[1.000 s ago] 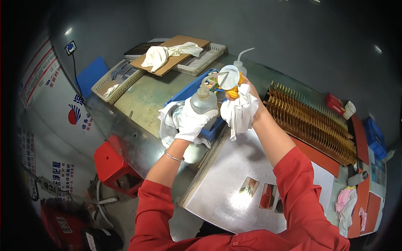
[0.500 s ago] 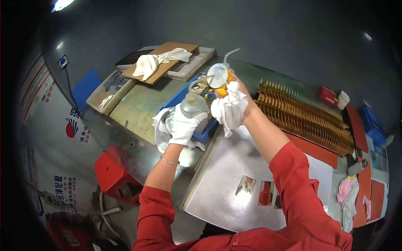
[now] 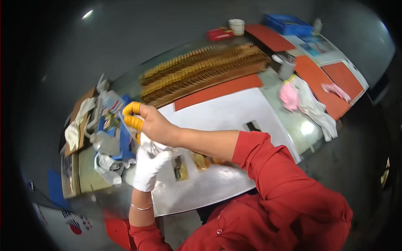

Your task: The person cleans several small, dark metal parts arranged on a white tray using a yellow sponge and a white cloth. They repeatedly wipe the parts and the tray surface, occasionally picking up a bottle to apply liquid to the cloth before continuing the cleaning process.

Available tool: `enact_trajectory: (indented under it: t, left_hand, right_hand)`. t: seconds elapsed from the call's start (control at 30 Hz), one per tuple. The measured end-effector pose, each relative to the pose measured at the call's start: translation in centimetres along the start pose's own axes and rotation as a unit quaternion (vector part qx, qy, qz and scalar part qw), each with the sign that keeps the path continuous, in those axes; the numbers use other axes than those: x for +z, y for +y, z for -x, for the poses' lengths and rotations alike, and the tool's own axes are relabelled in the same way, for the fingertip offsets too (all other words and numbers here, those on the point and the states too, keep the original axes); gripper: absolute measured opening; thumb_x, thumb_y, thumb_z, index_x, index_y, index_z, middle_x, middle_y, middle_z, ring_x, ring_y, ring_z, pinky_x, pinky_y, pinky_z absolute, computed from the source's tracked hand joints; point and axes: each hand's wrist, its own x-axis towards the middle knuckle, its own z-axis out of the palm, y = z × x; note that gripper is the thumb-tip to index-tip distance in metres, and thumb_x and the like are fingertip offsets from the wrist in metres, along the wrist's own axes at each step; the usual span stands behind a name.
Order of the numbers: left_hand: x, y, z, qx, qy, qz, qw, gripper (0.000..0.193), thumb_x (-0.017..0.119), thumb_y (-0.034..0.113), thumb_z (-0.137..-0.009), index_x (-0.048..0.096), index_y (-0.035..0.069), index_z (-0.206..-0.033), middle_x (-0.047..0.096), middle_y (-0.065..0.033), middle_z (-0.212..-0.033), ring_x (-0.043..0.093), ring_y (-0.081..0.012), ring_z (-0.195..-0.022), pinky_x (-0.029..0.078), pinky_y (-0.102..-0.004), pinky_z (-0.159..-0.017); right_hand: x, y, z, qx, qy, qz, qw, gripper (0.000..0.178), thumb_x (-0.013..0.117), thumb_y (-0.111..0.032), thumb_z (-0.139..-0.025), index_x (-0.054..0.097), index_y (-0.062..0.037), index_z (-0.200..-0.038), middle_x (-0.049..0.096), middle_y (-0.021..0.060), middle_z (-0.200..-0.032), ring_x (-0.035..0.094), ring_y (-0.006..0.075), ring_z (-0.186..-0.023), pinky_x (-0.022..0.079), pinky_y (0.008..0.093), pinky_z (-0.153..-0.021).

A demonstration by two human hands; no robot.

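My right hand [image 3: 157, 127], with yellow finger cots on its fingertips, is curled in front of me with a bunched white cloth [image 3: 153, 146] beneath it. My left hand [image 3: 146, 171], in a white glove, meets this cloth from below, its thumb sticking out to the right; its other fingers are partly hidden. Both hands are somewhat blurred. Left of them, a translucent squeeze bottle [image 3: 106, 143] with a bent spout stands by the blue tray [image 3: 125, 144]. Another cloth [image 3: 106, 167] lies at the bottle's foot. Small flat plates, including a framed one [image 3: 180, 168], lie on the white board [image 3: 217, 184].
A long rack of brown slats [image 3: 205, 71] stands behind the board, with an orange mat [image 3: 217, 93] before it. To the right lie pink and white cloths [image 3: 307, 100] and a grey bottle [image 3: 287, 67]. A red stool [image 3: 117, 232] stands lower left.
My view has swung right. The left hand has let go of the squeeze bottle, which now stands by the tray. The white cup no longer shows in my right hand. My hands have come together.
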Motion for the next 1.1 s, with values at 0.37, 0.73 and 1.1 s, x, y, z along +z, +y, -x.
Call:
enact_trajectory:
  t: [0.37, 0.73, 1.1]
  left_hand:
    - [26.6, -2.2, -3.7, -0.073, -0.500, -0.169, 0.846, 0.033, 0.068, 0.033, -0.077, 0.062, 0.005, -0.095, 0.061, -0.0045, -0.071, 0.056, -0.0131, -0.062, 0.046, -0.0269, -0.060]
    - [43.1, -6.9, -23.1, 0.355, -0.292, -0.286, 0.841, 0.031, 0.059, 0.013, -0.077, 0.058, 0.009, -0.108, 0.053, -0.0124, -0.113, 0.053, -0.0289, -0.102, 0.044, -0.0326, -0.087]
    - [46.5, -9.6, -25.2, 0.322, -0.354, -0.243, 0.844, 0.027, 0.062, -0.003, -0.061, 0.063, 0.007, -0.087, 0.055, -0.0089, -0.100, 0.053, -0.0267, -0.096, 0.045, -0.0332, -0.083]
  right_hand:
    - [-18.5, -20.4, 28.5, 0.073, 0.422, 0.162, 0.889, 0.022, 0.051, -0.019, -0.089, 0.056, -0.0026, -0.102, 0.057, 0.0007, -0.072, 0.054, 0.0066, -0.061, 0.042, 0.0212, -0.050]
    - [-34.8, -20.7, 33.5, 0.220, 0.371, 0.759, 0.488, 0.023, 0.060, -0.025, -0.076, 0.060, -0.0073, -0.090, 0.064, 0.0160, -0.081, 0.062, 0.0326, -0.072, 0.047, 0.0443, -0.064]
    - [-33.2, -20.4, 32.7, 0.272, 0.233, 0.792, 0.494, 0.019, 0.049, -0.010, -0.076, 0.053, 0.0012, -0.091, 0.061, 0.0211, -0.071, 0.062, 0.0366, -0.068, 0.047, 0.0460, -0.060]
